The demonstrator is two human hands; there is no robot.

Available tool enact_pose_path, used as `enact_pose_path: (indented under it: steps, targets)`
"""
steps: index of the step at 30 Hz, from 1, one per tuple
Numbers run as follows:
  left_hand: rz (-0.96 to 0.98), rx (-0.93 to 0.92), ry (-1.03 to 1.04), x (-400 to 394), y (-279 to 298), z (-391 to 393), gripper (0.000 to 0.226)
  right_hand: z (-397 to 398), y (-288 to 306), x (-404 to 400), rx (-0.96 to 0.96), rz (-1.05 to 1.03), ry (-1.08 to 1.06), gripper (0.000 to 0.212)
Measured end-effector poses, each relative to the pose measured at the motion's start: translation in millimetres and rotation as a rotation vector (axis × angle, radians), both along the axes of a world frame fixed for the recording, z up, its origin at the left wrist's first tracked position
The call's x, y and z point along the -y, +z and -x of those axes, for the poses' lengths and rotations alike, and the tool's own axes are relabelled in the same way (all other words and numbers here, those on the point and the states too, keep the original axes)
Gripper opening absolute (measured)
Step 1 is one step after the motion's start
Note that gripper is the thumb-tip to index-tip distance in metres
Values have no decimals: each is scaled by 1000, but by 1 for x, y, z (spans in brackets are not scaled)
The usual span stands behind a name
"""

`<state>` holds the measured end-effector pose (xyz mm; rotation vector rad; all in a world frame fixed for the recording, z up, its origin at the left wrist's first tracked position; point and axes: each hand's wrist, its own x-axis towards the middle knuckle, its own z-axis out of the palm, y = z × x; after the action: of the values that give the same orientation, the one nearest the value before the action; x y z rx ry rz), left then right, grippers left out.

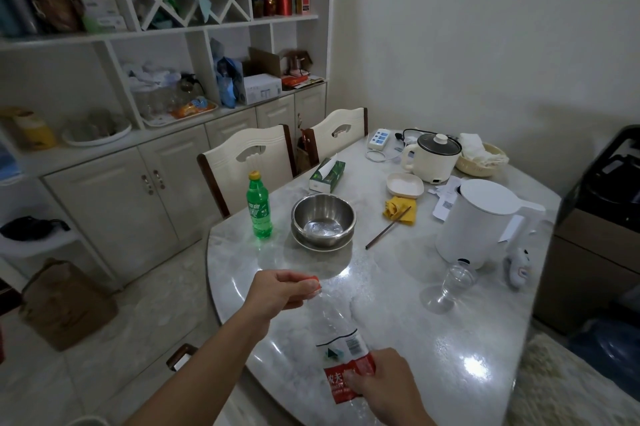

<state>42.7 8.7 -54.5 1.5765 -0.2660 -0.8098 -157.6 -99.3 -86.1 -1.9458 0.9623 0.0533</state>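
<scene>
A clear plastic water bottle (341, 339) with a red and white label is tilted over the marble table (450, 339), neck pointing away from me. My right hand (384, 387) grips its lower body around the label. My left hand (277, 294) pinches the red cap (311, 278) at the bottle's mouth. Beyond them a steel bowl (323, 221) sits on a plate with a little clear liquid in its bottom. A green soda bottle (259, 207) with a yellow cap stands upright left of the bowl.
A white kettle (481, 221) and an empty stemmed glass (453, 281) stand to the right. Chopsticks (388, 228), a yellow cloth, a tissue box (327, 172), a small cooker (433, 155) and a power strip lie farther back. Two chairs stand along the table's far left side.
</scene>
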Motion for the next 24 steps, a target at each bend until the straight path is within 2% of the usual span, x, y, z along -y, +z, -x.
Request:
enact_pose_path:
  steps: [3,6,15,19,22,24]
  targets:
    - [-29,-7,-15,-3,1,-2,15,1,2,-1,-6,-20,10,16]
    - [-3,-72,-65,-5,5,-5,14,3,2,-3,13,-170,20,7]
    - [158,-248,-202,-10,10,-3,20,6,10,-8,120,-695,95,43]
    - [275,-290,-287,-13,11,-1,26,8,15,-7,113,-864,181,29]
    - [425,-358,-329,-13,11,2,27,7,16,-10,126,-947,219,33]
    - [411,-321,-313,-12,14,1,30,6,16,-11,140,-926,186,37]
